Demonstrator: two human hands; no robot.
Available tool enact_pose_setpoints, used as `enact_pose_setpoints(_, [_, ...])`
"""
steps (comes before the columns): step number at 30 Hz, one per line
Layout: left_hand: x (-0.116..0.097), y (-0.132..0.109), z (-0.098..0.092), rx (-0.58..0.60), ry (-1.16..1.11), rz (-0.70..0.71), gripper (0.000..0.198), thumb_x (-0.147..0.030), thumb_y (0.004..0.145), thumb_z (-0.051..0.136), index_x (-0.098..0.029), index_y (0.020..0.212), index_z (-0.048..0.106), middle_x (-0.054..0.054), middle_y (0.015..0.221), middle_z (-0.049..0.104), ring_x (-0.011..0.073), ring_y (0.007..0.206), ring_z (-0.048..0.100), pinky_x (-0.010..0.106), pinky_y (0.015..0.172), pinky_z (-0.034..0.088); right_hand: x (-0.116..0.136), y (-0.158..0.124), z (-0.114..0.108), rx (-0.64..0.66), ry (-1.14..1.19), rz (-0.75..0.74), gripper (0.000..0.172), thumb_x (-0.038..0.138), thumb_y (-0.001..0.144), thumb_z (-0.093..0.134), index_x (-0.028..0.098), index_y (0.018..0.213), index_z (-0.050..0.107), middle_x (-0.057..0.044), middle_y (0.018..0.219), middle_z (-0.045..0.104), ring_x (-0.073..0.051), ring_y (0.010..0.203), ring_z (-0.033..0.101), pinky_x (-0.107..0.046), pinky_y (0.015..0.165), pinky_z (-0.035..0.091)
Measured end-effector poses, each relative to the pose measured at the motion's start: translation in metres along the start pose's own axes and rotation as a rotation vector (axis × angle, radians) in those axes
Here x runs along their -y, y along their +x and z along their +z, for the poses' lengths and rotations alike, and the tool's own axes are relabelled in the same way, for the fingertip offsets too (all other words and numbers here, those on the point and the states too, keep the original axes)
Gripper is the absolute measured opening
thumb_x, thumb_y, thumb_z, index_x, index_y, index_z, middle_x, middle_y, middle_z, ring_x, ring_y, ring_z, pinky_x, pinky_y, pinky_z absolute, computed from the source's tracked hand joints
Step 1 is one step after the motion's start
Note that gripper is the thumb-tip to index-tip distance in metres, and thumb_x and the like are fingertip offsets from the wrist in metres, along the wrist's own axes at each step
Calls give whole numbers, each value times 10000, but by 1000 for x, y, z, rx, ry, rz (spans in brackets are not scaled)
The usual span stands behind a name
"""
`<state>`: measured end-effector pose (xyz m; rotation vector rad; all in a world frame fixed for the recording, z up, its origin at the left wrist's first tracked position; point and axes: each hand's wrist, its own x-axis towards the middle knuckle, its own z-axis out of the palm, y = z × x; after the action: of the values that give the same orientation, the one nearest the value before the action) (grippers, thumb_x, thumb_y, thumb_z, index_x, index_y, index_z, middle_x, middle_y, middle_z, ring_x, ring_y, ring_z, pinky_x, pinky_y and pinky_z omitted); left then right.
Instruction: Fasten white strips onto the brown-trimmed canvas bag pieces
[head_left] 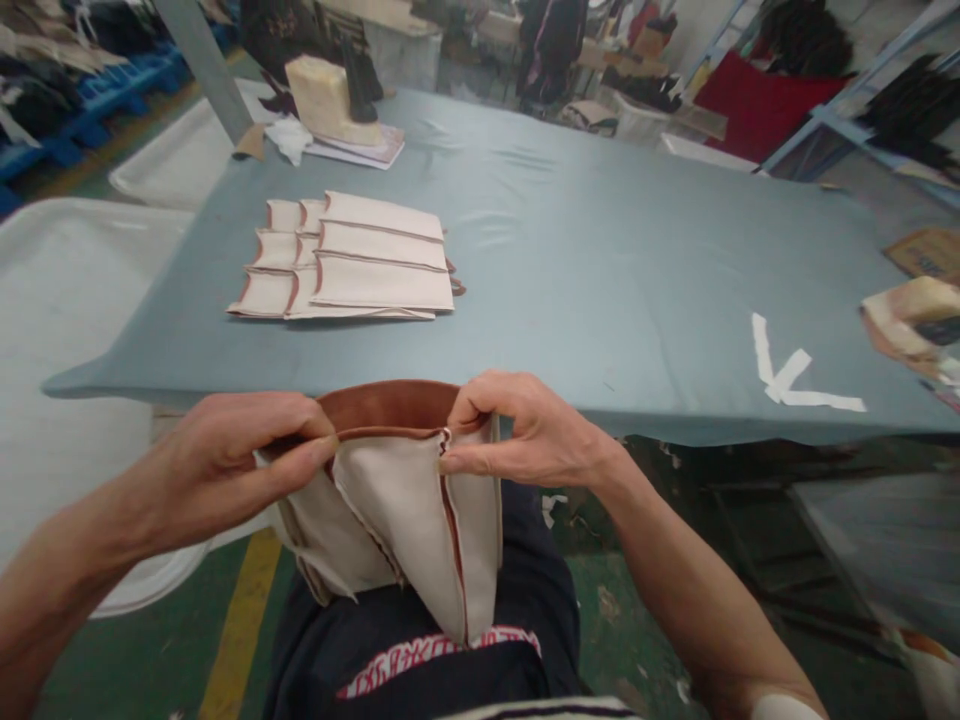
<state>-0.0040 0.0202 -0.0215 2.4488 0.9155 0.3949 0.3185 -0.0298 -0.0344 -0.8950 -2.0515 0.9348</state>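
My left hand (pixel 240 450) and my right hand (pixel 517 430) both pinch the top edge of a cream fabric piece with a brown lining (pixel 405 500), held above my lap in front of the table edge. The piece hangs folded, its brown inner side showing at the top. On the grey-blue table (pixel 600 250) lies a neat stack of similar cream pieces with brown edges (pixel 352 260), beyond and a little left of my hands.
White tape marks (pixel 787 375) are stuck near the table's right front edge. A cream foam block (pixel 322 95) with papers sits at the far left corner. Boxed items (pixel 915 310) lie at the right edge. White sacks (pixel 67 300) stand left of the table.
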Motion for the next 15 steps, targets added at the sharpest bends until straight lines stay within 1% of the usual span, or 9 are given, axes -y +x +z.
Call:
enact_pose_setpoints(2, [8,6,5,35,-90,8,249,-378,1078,629,-195,1057,796,5,932,825,158,829,721,224,795,512,9,1,2,15,-14,-39,383,488,1086,750,187,859,684,24,769,677,-117,696,543,-267,712,397])
enact_pose_setpoints(3, [9,12,7,57,-139,42,262,-413,1063,674,-200,1143,804,31,1038,860,187,922,765,237,856,543,12,2,3,26,-33,-50,383,491,1094,744,189,867,681,25,767,670,-121,700,545,-269,720,404])
enact_pose_setpoints(4, [9,18,10,77,-189,90,283,-431,1051,705,-206,1189,804,50,1109,873,209,987,788,251,903,564,14,2,4,41,-52,-57,377,491,1095,745,192,876,678,25,771,667,-124,707,548,-272,731,411])
enact_pose_setpoints(5, [7,24,13,89,-240,143,281,-433,1048,720,-211,1199,804,58,1136,878,219,1015,800,260,928,577,15,3,6,55,-66,-62,368,488,1094,749,194,885,676,24,781,670,-127,715,552,-275,744,419])
enact_pose_setpoints(7, [-2,38,16,101,-333,227,225,-391,1051,736,-218,1179,801,51,1122,882,210,1015,813,249,940,590,15,3,8,74,-76,-64,348,472,1095,752,197,899,670,18,817,689,-130,738,569,-282,768,431])
enact_pose_setpoints(9, [-12,48,18,100,-388,273,143,-323,1056,732,-221,1132,798,23,1070,881,172,962,814,208,904,586,14,1,8,73,-69,-53,334,456,1098,744,199,903,658,14,842,699,-130,754,581,-283,775,435])
enact_pose_setpoints(12, [-21,53,19,88,-394,293,107,-268,1057,706,-215,1066,799,-11,936,860,126,805,779,171,776,551,11,-1,8,48,-56,-17,303,423,1100,702,206,899,638,21,830,678,-129,743,560,-281,759,431])
enact_pose_setpoints(15, [-22,53,19,86,-367,264,127,-260,1046,696,-211,1026,811,-26,824,827,112,689,721,180,685,505,10,-2,9,23,-30,23,234,358,1072,675,209,895,638,19,818,674,-133,737,554,-283,755,435])
